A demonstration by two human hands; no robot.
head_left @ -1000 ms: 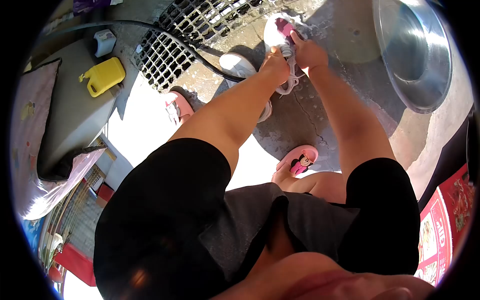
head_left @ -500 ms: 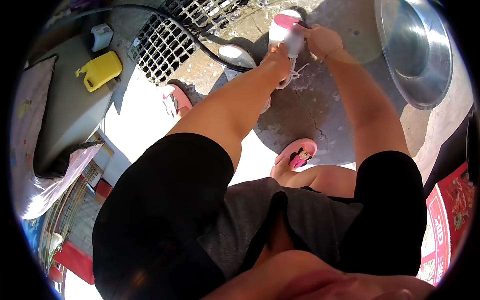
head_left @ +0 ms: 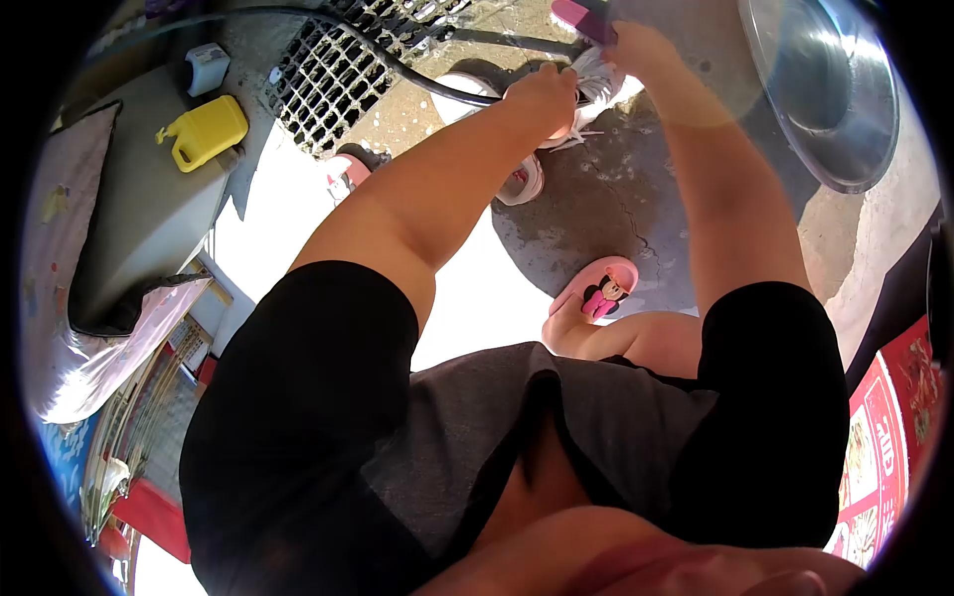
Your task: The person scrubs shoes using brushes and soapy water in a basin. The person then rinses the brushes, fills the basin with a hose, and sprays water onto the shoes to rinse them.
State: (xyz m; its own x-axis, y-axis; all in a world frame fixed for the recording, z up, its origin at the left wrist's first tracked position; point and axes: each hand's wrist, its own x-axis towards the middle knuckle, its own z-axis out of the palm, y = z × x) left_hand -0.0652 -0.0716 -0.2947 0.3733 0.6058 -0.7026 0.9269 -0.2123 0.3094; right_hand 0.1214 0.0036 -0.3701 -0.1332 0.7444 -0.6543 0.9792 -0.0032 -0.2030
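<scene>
Clasping a white laced shoe low over the concrete floor.
Fingers curled about the shoe with the left hand; gripping a pink brush-like tool at its far end with the right hand. With another white shoe partly behind the left forearm, under a black hose, near a grate; with a metal basin to the right.

Basin: v. glossy, smooth metal. Jug: smooth plastic. Flr: rough, matt conc. Slipper: smooth, plastic-like.
</scene>
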